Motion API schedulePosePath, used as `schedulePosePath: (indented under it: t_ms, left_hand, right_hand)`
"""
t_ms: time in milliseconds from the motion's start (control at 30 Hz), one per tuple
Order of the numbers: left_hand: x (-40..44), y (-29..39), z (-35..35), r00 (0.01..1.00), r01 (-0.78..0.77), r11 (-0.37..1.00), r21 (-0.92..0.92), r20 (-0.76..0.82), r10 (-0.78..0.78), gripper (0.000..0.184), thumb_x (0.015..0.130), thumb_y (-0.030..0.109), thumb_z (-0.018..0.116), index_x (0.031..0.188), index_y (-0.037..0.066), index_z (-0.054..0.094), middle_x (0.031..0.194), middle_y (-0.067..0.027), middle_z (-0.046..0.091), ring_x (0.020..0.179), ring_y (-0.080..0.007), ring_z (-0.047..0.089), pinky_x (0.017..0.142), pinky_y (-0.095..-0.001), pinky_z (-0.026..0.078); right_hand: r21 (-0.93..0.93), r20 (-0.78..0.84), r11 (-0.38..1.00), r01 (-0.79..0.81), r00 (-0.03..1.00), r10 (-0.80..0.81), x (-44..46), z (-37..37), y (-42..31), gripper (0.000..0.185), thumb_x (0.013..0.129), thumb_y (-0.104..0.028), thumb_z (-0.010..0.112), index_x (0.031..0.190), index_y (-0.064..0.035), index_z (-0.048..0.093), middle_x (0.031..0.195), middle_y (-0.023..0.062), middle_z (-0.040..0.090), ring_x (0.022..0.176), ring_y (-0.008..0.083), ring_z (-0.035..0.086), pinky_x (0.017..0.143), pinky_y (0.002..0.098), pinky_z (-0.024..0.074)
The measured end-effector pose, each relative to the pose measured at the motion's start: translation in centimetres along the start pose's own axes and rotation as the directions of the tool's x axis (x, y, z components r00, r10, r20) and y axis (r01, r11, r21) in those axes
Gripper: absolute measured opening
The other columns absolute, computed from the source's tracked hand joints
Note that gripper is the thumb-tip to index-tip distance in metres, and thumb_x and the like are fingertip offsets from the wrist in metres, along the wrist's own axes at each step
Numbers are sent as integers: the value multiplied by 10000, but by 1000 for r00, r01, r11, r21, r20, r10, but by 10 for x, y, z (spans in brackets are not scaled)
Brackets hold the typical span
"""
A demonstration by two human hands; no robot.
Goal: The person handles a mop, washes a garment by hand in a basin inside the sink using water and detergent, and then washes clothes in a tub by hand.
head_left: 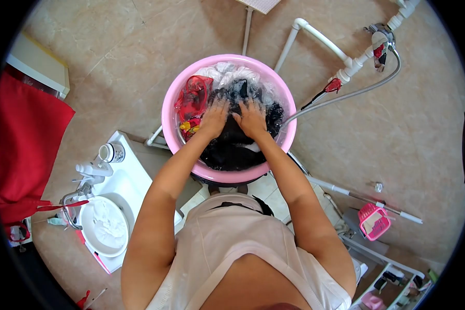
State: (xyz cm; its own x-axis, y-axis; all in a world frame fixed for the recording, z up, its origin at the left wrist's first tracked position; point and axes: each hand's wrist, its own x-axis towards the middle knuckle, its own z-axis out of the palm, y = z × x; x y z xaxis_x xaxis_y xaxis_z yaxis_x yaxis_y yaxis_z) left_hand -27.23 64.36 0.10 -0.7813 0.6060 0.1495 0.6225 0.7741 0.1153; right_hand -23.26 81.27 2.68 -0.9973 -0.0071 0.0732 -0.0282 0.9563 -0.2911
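Observation:
A round pink tub [290, 116] holds water and several pieces of laundry. Both my hands are inside it, side by side, pressing on black clothes [235, 156] that look wet. My left hand [214, 120] lies flat with its fingers stretched away from me. Fingers apart, my right hand [252, 119] rests on the same dark fabric, its thumb toward the left hand. Water and foam partly blur the fingertips. Along the tub's left side is a red, see-through item [193, 97], and white fabric [227, 74] is bunched at the far side.
A grey shower hose [354, 94] runs from the wall tap [381, 37] into the tub's right side. At left stand a white sink [129, 178] with a white basin [120, 247] and bottles. A pink basket [374, 222] hangs at right; red cloth [26, 139] hangs at far left.

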Motion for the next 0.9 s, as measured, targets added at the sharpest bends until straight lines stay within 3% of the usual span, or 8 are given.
schedulePosePath:
  t_ms: [133,233,333,433,567,667,767,900]
  left_hand:
    - [13,0,12,998,56,998,10,2,-56,412,836,49,461,1246,11,459,1374,-152,400,1294,-333,360,1032,-415,359]
    - [22,4,6,963,258,885,-388,26,-270,327,771,29,535,1097,40,542,1215,-144,507,1164,-346,467,949,-445,411]
    - [21,10,3,929,226,793,-566,-119,-350,272,715,24,594,984,64,591,1076,-123,556,1066,-341,513,861,-457,440]
    - [7,45,-30,884,201,851,-485,-284,-371,271,662,9,635,929,52,614,998,-119,573,1010,-341,526,838,-437,430]
    - [-7,82,-53,976,70,916,-395,-161,-145,270,684,41,649,949,72,613,1006,-115,568,988,-325,524,822,-401,452]
    - [-22,97,-71,966,-61,875,-481,-250,-70,178,756,132,657,924,71,653,963,-118,631,913,-330,586,785,-402,482]
    - [-25,84,-102,994,105,809,-578,26,-110,191,824,246,638,872,68,688,829,-136,668,768,-329,636,709,-425,506]
    - [1,37,-99,903,279,705,-652,-70,-423,212,840,262,634,862,57,683,641,-105,638,609,-272,646,574,-393,493]
  right_hand:
    - [42,133,999,-33,991,27,17,25,20,530,893,-380,505,1353,-128,433,1427,208,340,1286,403,347,1056,513,269]
    - [296,148,949,-106,987,64,33,43,38,492,908,-345,460,1305,-55,473,1288,255,461,1181,429,435,1035,498,305]
    - [369,-226,921,123,973,-39,43,105,79,484,935,-362,411,1258,-14,503,1199,283,534,1130,432,489,978,501,363]
    - [580,192,716,-389,919,344,56,57,60,542,927,-432,439,1214,19,530,1087,281,594,1047,418,551,949,457,394]
    - [714,566,412,-566,813,136,34,-43,15,645,787,-427,691,1221,24,531,1030,200,627,996,260,581,887,368,417]
    - [834,430,367,-411,902,32,41,-9,42,514,759,-236,709,1186,-13,529,998,92,580,918,172,539,810,298,434]
    - [953,254,179,-246,967,-21,27,-54,37,371,730,-15,598,1096,-32,544,938,29,558,890,126,515,814,245,426]
    - [978,189,87,-189,982,17,3,-120,29,316,735,16,560,1047,-32,576,961,21,571,896,115,522,815,242,426]
